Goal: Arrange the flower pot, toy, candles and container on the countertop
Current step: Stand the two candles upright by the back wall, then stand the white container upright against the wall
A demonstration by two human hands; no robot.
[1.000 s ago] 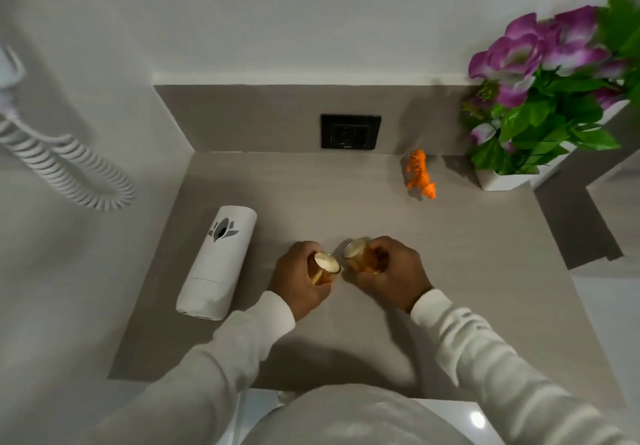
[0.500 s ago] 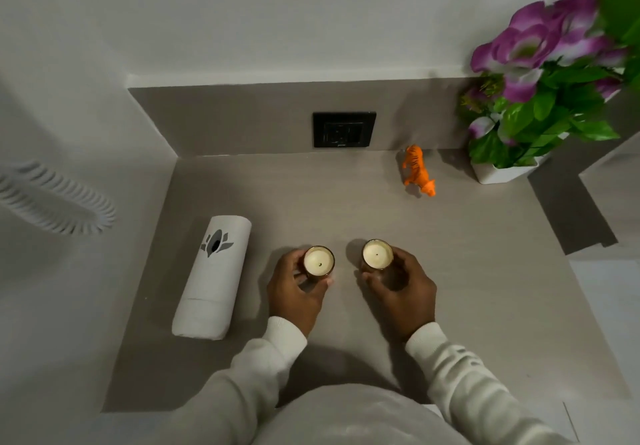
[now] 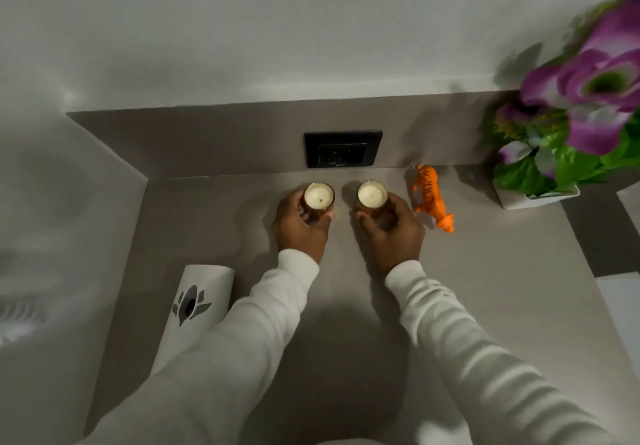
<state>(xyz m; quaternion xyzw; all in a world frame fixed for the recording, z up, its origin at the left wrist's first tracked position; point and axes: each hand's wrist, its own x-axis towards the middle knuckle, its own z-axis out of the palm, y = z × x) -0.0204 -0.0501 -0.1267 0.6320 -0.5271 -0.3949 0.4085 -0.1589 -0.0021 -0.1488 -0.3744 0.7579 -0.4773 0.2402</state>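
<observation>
Two small glass candles stand upright side by side near the back of the grey countertop [image 3: 485, 306], below a wall socket. My left hand [image 3: 299, 228] grips the left candle [image 3: 319, 196]. The right candle [image 3: 372, 194] is held by my right hand [image 3: 393, 233]. An orange toy tiger [image 3: 431, 197] stands just right of the right candle. A white flower pot [image 3: 536, 199] with purple flowers and green leaves sits in the back right corner. The white cylindrical container [image 3: 194, 309] with a dark flower logo lies on its side at the left, partly behind my left sleeve.
A black wall socket [image 3: 343, 148] is set in the backsplash behind the candles. A wall closes the left side. At the far left a blurred white coiled cord [image 3: 19, 313] shows. The counter steps to a lighter surface at the right edge.
Both hands have carried the candles from the counter's middle toward the back wall, below the socket. The view has shifted forward, so the container now lies nearer the bottom left.
</observation>
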